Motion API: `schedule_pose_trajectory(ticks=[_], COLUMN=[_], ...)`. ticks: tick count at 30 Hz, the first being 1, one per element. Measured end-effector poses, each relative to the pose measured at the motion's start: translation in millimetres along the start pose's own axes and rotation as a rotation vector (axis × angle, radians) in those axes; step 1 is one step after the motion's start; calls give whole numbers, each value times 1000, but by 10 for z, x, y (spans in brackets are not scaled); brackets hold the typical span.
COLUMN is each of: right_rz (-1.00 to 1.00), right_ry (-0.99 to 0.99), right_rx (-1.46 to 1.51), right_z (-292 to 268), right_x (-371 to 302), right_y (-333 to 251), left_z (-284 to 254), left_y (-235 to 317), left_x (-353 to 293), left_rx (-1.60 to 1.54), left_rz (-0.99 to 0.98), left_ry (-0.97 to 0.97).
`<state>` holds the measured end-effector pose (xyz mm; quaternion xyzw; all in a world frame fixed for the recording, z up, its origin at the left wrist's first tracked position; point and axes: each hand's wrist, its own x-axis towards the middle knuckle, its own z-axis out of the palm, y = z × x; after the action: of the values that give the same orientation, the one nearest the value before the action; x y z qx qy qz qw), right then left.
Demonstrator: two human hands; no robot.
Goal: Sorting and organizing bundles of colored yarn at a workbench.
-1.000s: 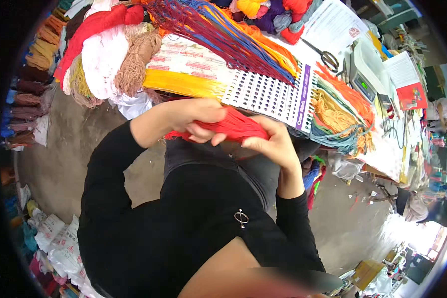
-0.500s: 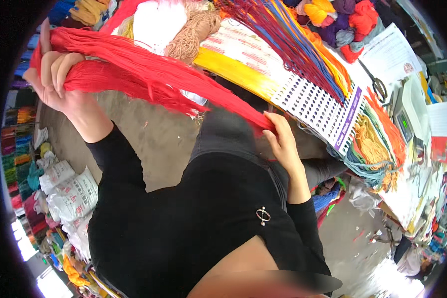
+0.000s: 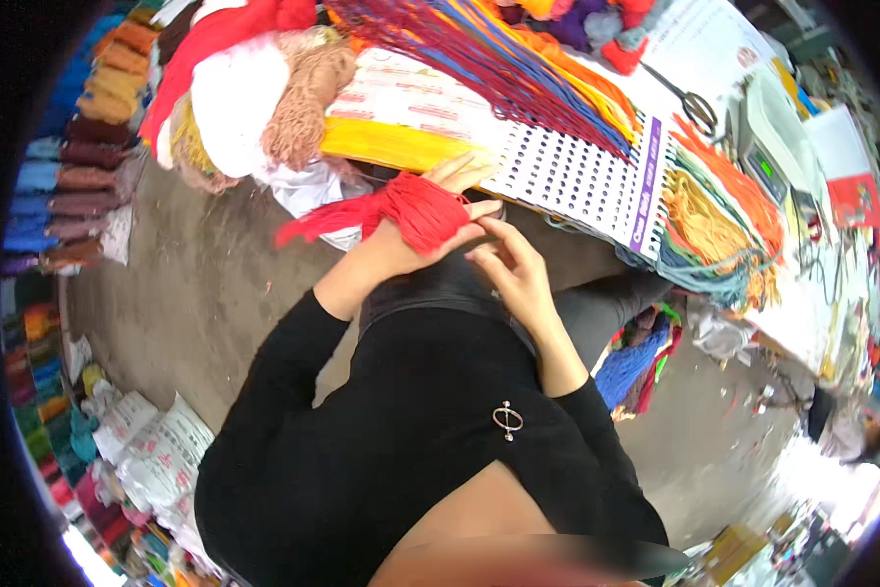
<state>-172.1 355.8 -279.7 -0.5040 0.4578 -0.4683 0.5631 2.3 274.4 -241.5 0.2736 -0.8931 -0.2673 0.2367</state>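
Observation:
A hank of red yarn (image 3: 422,213) is looped over the back of my left hand (image 3: 397,248), and its loose end trails out to the left. Fingers of that hand reach out to the right, past the yarn, near the table's edge. Close against its fingertips is my right hand (image 3: 526,284), with its thumb and fingers bent toward each other. Whatever may be between them is hidden or too small to name. Both hands are above my lap.
On the table lie a white card with rows of holes (image 3: 582,181), long multicoloured threads (image 3: 518,73), a yellow strip (image 3: 401,144), black scissors (image 3: 694,110), a scale (image 3: 765,166) and white yarn (image 3: 239,93). White sacks (image 3: 161,445) stand on the floor at left.
My left hand has come in from the far left toward my right hand. The red yarn, earlier stretched between both hands, is now gathered around my left hand.

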Motion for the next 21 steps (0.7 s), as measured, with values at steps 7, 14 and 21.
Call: schedule_pose_trajectory(ticks=[7,14,21], right_rz=[77,-15,-87], right_ry=[-7,153,221], right_rx=[148,125,369], right_z=[-68,-74,-88], right_x=[-44,-56,-115], right_y=[30,-202,-133], left_z=[234,286,426], left_y=[171,406,369], left_x=[188,199,219], left_rx=[-1886,-1324,-1801], left_rz=[-462,-424,-547], left_ry=[201,-41,-61])
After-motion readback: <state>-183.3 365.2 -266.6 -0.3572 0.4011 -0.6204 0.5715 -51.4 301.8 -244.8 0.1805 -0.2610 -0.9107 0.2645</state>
